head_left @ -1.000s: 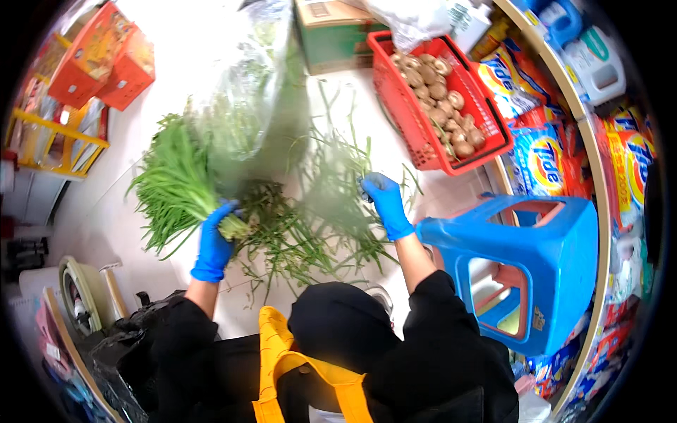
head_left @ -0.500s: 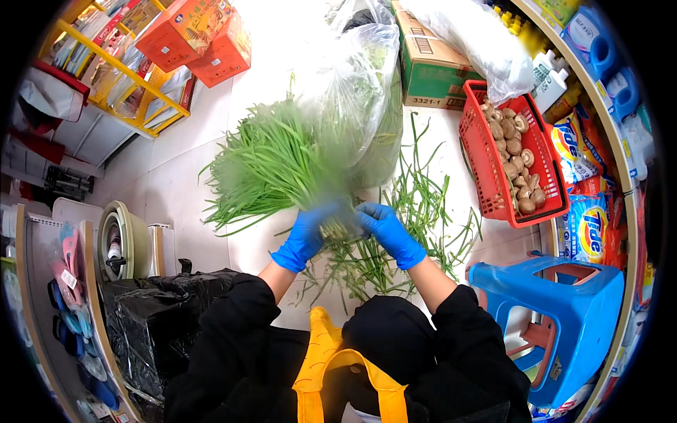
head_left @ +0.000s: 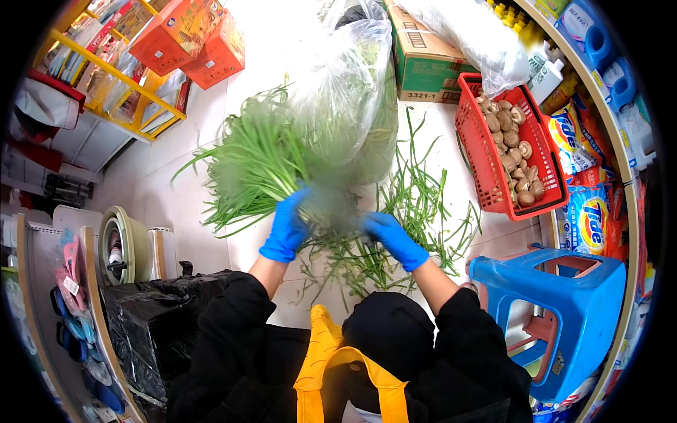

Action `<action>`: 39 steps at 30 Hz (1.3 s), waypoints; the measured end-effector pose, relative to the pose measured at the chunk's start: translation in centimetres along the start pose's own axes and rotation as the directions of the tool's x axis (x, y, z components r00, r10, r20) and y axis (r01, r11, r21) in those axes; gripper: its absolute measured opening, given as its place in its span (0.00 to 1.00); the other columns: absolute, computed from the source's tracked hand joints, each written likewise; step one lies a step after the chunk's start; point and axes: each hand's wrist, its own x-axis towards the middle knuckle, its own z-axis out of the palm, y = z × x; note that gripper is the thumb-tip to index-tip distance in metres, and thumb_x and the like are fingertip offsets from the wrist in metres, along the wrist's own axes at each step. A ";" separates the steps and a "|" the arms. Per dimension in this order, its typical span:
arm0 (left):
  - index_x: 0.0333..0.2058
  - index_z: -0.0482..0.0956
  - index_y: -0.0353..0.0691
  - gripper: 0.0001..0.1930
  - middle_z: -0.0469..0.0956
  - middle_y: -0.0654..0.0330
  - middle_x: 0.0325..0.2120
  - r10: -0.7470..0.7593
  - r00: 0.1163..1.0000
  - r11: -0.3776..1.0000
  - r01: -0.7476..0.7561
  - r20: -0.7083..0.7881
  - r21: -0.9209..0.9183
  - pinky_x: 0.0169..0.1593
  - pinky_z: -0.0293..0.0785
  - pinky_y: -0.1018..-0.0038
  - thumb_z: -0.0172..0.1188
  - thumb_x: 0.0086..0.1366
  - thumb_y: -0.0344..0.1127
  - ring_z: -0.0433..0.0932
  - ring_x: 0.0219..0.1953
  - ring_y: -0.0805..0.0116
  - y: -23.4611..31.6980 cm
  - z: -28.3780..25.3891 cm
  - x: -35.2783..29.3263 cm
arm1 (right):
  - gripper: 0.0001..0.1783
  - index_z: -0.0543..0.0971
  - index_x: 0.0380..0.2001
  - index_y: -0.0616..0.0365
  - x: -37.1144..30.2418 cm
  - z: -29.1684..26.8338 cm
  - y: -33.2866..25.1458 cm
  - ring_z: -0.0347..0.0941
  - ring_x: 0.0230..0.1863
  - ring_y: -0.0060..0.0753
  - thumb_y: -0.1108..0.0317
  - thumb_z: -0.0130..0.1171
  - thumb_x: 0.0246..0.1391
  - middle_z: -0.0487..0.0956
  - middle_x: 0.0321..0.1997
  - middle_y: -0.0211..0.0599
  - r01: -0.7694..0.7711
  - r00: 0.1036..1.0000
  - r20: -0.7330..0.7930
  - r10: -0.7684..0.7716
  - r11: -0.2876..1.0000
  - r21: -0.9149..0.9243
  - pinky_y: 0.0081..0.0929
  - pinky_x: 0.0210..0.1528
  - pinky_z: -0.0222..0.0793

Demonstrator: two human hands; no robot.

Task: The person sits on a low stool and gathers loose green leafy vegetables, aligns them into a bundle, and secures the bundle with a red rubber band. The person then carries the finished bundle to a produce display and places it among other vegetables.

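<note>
A large bunch of garlic chives (head_left: pixel 257 151), long and thin-leaved, lies fanned out on the floor with its leaves toward the far left. My left hand (head_left: pixel 288 224), in a blue glove, is closed at the near end of the bunch. My right hand (head_left: pixel 396 241), also gloved in blue, is over loose green stalks (head_left: pixel 419 190) scattered to the right. Its fingers are bent together, but what they hold is hidden. A blurry grey patch in the picture covers the space between my fingertips. Behind the bunch stands a clear plastic bag (head_left: pixel 360 92) with greens inside.
A red basket (head_left: pixel 486 190) of mushrooms (head_left: pixel 509 137) stands at right, beside a green-and-brown carton (head_left: pixel 427 67). Nearer are a blue stool (head_left: pixel 585 289) and detergent shelves. At left are orange boxes (head_left: pixel 215 60), a yellow rack (head_left: pixel 116 63) and a black plastic-wrapped bundle (head_left: pixel 166 317).
My left hand has moved left and slightly away from me, and the gap between my hands has widened. The right hand has shifted slightly right. The whole view has shifted slightly.
</note>
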 end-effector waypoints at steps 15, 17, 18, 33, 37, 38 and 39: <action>0.39 0.67 0.40 0.13 0.69 0.55 0.44 -0.024 0.999 0.883 0.033 0.025 -0.467 0.42 0.70 0.70 0.50 0.54 0.21 0.71 0.35 0.65 1.2 -4.9 1.0 | 0.13 0.75 0.28 0.56 -3.9 -9.1 11.8 0.69 0.34 0.43 0.59 0.55 0.41 0.71 0.36 0.44 -0.337 0.875 -0.323 -0.359 0.026 -0.941 0.39 0.35 0.63; 0.40 0.66 0.39 0.13 0.71 0.57 0.40 -0.047 0.999 0.895 0.049 0.015 -0.444 0.44 0.69 0.67 0.50 0.54 0.22 0.72 0.35 0.67 1.2 -5.2 1.1 | 0.13 0.75 0.25 0.58 -3.1 -10.5 10.0 0.69 0.32 0.45 0.59 0.55 0.41 0.72 0.32 0.45 -0.444 0.791 -0.470 -0.391 0.162 -0.881 0.39 0.34 0.64; 0.40 0.66 0.39 0.13 0.71 0.58 0.39 -0.065 0.998 0.898 0.058 -0.002 -0.437 0.45 0.69 0.67 0.50 0.54 0.22 0.72 0.35 0.67 1.2 -4.9 1.0 | 0.13 0.75 0.24 0.58 -2.7 -11.3 9.6 0.69 0.32 0.45 0.59 0.55 0.42 0.72 0.31 0.45 -0.491 0.728 -0.539 -0.424 0.225 -0.841 0.39 0.34 0.64; 0.40 0.67 0.37 0.12 0.72 0.60 0.32 -0.124 0.992 0.925 0.106 -0.025 -0.365 0.47 0.69 0.69 0.52 0.55 0.24 0.72 0.32 0.71 0.1 -3.7 1.1 | 0.12 0.76 0.30 0.51 -2.2 -16.1 9.8 0.72 0.31 0.43 0.57 0.51 0.46 0.74 0.34 0.41 -0.486 0.591 -0.755 -0.283 0.623 -0.614 0.35 0.31 0.66; 0.40 0.67 0.37 0.11 0.71 0.60 0.31 -0.112 0.993 0.905 0.122 0.048 -0.406 0.45 0.70 0.70 0.51 0.56 0.24 0.71 0.31 0.71 0.7 -3.4 0.9 | 0.18 0.76 0.27 0.57 0.8 -15.3 11.1 0.73 0.31 0.46 0.52 0.55 0.42 0.76 0.30 0.47 -0.702 0.587 -0.779 -0.219 0.342 -0.625 0.38 0.30 0.67; 0.40 0.67 0.37 0.11 0.71 0.60 0.31 -0.107 0.992 0.906 0.125 0.067 -0.404 0.45 0.70 0.70 0.50 0.56 0.24 0.71 0.30 0.71 0.9 -3.3 1.1 | 0.17 0.75 0.25 0.59 1.8 -16.3 11.8 0.73 0.29 0.41 0.54 0.58 0.40 0.75 0.25 0.44 -0.713 0.609 -0.775 -0.169 0.311 -0.629 0.36 0.28 0.67; 0.40 0.67 0.37 0.11 0.71 0.59 0.31 -0.098 0.993 0.905 0.120 0.073 -0.408 0.45 0.70 0.70 0.50 0.56 0.24 0.70 0.30 0.71 1.0 -3.5 0.8 | 0.16 0.75 0.24 0.59 1.8 -16.2 11.2 0.72 0.28 0.38 0.56 0.58 0.40 0.75 0.24 0.43 -0.614 0.659 -0.743 -0.112 0.491 -0.618 0.34 0.28 0.66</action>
